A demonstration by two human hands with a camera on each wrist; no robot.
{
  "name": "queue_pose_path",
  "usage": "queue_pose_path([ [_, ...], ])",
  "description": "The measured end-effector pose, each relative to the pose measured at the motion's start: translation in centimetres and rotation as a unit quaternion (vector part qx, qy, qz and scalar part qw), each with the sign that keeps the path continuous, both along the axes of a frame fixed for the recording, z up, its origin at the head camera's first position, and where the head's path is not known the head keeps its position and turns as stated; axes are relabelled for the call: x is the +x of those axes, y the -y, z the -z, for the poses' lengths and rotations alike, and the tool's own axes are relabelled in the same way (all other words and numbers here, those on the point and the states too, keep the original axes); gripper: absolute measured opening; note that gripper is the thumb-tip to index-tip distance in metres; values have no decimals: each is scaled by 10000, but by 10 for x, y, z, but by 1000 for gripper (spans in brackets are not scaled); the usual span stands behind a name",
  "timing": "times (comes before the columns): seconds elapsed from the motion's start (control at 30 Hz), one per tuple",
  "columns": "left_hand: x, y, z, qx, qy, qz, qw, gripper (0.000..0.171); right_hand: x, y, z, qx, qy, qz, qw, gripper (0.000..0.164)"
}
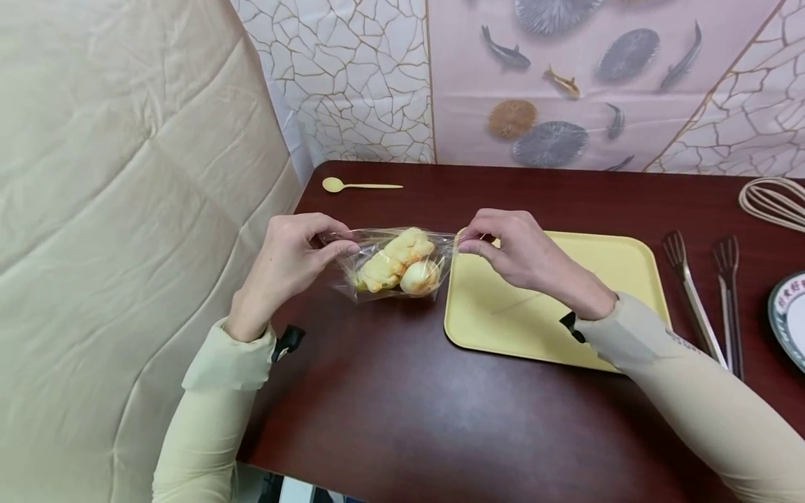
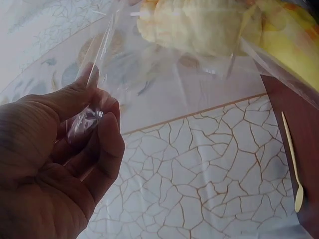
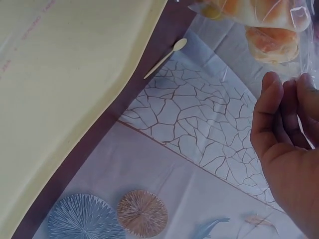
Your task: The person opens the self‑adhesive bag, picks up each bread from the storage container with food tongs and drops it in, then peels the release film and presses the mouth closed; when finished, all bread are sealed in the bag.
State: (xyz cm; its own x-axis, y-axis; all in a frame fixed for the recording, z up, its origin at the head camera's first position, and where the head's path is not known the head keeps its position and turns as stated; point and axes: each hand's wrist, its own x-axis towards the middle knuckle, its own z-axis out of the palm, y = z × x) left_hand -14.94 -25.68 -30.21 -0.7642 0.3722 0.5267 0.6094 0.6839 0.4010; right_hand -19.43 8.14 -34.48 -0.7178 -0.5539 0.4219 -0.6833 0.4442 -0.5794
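Observation:
A clear plastic bag (image 1: 390, 288) hangs between the two hands, above the dark table. Inside it are a long, lumpy pale-yellow bread (image 1: 395, 258) and a small round bun (image 1: 420, 278). My left hand (image 1: 294, 255) pinches the bag's left edge between thumb and fingers; the left wrist view shows the film bunched in that hand (image 2: 75, 134). The opposite edge is pinched by my right hand (image 1: 512, 248), which lies above a yellow tray (image 1: 560, 335). In the right wrist view the bun (image 3: 273, 46) appears near the right fingertips.
A pale yellow spoon (image 1: 333, 184) lies by the table's back edge. Right of the tray are two slotted metal utensils (image 1: 694, 300), (image 1: 728, 307). A coiled cord (image 1: 770, 202) and a patterned plate (image 1: 780, 314) sit at the far right. Padded cream material (image 1: 126, 209) rises on the left.

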Motion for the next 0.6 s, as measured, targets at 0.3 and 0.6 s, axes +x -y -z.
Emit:
queue_pose_path([
  [0.3,13,9,-6,32,-366,13,9993,15,7,6,-2,-441,-236,128,9987,7],
  [0.6,33,18,-18,499,-61,378,9980,19,27,10,-12,-449,167,-185,9987,13],
])
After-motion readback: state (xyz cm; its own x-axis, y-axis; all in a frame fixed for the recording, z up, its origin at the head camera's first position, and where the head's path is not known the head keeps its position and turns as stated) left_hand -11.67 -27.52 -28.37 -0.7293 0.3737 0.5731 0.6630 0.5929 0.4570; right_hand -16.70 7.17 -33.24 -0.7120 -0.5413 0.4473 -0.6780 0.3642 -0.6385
